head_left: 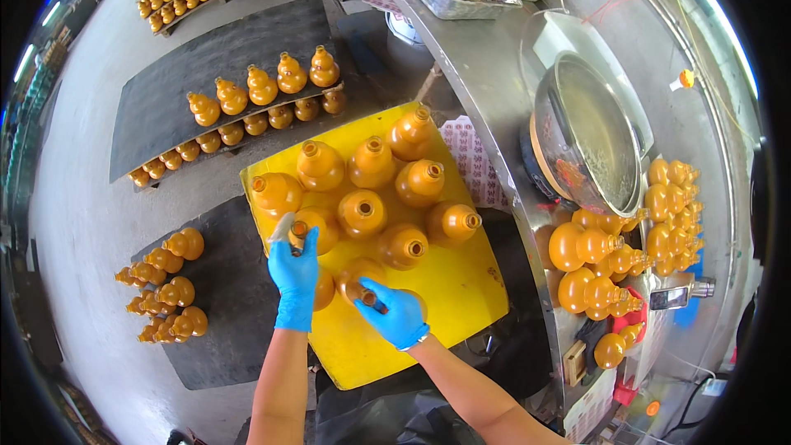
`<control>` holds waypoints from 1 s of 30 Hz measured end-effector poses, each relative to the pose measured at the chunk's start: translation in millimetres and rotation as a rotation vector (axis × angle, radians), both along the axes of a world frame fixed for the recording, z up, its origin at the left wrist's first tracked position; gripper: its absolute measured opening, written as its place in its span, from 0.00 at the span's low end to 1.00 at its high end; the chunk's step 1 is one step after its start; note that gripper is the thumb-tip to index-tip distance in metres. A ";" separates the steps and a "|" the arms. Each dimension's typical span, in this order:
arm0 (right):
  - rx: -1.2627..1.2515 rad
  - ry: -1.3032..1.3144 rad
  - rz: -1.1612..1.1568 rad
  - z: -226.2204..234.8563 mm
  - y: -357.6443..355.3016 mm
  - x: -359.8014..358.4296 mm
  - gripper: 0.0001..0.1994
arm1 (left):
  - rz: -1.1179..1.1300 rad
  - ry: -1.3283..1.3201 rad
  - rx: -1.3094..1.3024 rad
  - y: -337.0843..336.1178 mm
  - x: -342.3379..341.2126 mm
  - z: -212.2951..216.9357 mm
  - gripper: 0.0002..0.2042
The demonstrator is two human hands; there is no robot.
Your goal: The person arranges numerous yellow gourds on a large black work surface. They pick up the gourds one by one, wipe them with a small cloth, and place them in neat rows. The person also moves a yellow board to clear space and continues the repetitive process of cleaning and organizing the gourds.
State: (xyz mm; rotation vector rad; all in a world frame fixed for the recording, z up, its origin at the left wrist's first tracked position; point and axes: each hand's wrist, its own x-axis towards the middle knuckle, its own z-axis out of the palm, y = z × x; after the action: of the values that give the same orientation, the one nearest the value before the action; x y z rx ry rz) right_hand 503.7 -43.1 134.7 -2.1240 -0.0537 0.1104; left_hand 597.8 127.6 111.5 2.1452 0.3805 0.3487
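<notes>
My left hand (294, 274), in a blue glove with a whitish covering on one finger, is closed round the neck of an amber gourd-shaped bottle (325, 229). The blue-gloved right hand (394, 315) grips the neck of another gourd-shaped bottle (359, 270) nearer to me. Both stand on a yellow board (453, 301), where several more of the same kind are spread; one bottle (362, 213) is just beyond my hands. A further bottle (324, 288) is partly hidden behind the left glove.
On the right, a metal counter (494, 107) carries a large pan of liquid (597, 136), a tray of plant matter (449, 4) and bottles lying on their sides (581, 247). Dark boards with rows of bottles (262, 86) stand at the left and far left.
</notes>
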 end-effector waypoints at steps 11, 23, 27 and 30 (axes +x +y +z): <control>0.354 -0.050 -0.149 -22.6 -62.6 -8.8 0.12 | 0.065 -0.350 -0.416 -0.9 -67.2 -41.3 0.21; 0.363 -0.121 -0.374 -51.4 -44.5 -44.9 0.09 | 0.009 -0.136 -0.276 65.6 -125.1 -1.9 0.25; 0.062 -0.222 -0.270 -43.8 -38.6 -46.6 0.10 | 0.174 -0.169 -0.322 137.6 -179.5 -17.7 0.23; -0.242 -0.327 -0.318 -22.6 -34.4 -58.8 0.16 | 0.374 -0.205 -0.026 226.6 -227.2 -48.2 0.19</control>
State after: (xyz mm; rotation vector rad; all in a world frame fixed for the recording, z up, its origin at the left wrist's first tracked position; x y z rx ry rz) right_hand 444.9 -77.5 112.1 -2.3435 0.1101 -0.4387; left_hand 370.6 354.2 63.3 1.9841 0.6643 0.7644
